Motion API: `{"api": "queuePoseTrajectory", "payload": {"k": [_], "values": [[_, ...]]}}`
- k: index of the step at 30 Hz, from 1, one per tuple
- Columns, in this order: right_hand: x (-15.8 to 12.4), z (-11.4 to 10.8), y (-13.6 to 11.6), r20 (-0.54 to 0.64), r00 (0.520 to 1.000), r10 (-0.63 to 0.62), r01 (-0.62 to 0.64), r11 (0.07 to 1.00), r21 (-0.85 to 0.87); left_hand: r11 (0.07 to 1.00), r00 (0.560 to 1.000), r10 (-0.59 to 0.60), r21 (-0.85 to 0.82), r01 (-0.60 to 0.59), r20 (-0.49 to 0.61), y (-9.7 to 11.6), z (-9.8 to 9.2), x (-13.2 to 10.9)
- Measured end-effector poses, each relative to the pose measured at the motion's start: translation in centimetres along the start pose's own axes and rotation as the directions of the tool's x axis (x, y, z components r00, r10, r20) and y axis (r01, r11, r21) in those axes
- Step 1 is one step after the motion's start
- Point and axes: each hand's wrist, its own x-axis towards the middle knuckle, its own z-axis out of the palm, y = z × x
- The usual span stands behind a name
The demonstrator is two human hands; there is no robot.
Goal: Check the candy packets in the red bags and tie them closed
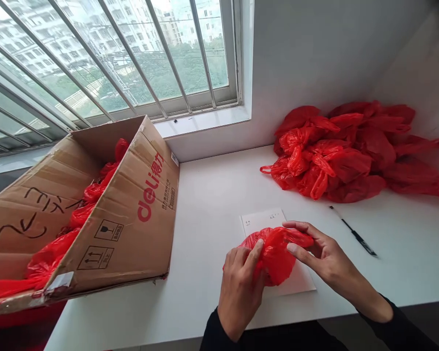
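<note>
One pen (359, 238) near the right hand (327, 257)

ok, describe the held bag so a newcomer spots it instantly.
On the white table, right of the cardboard box, lies white paper. The red bag is over it. Unlike the heaped bags, it's between the left hand and right hand.

My white table (212, 195) holds a big box (142, 214), some paper (263, 218), a pen (354, 233) and a pile of red bags (344, 156).
</note>
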Motion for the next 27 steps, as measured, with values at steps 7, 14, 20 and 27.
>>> {"api": "queuePoseTrajectory", "payload": {"k": [7,14,20,27], "values": [[0.8,-0.2,2.9,-0.193,0.981,-0.021,0.020,1.000,-0.009,0.956,0.970,-0.193,-0.250,0.152,-0.147,-1.5,-1.7,0.9],[1.3,0.0,7.4,-0.245,0.969,0.031,-0.052,0.995,-0.081,0.972,0.946,-0.174,-0.201,0.121,-0.273,-5.1,-6.7,8.7],[1.4,0.6,10.7,-0.330,0.938,0.108,-0.151,0.983,-0.107,0.987,0.937,-0.154,-0.086,0.133,-0.314,-10.9,-7.1,14.8],[1.0,0.9,12.5,-0.424,0.898,0.114,-0.153,0.987,-0.058,0.980,0.928,-0.185,0.015,0.201,-0.324,-14.5,-4.2,15.4]]}}
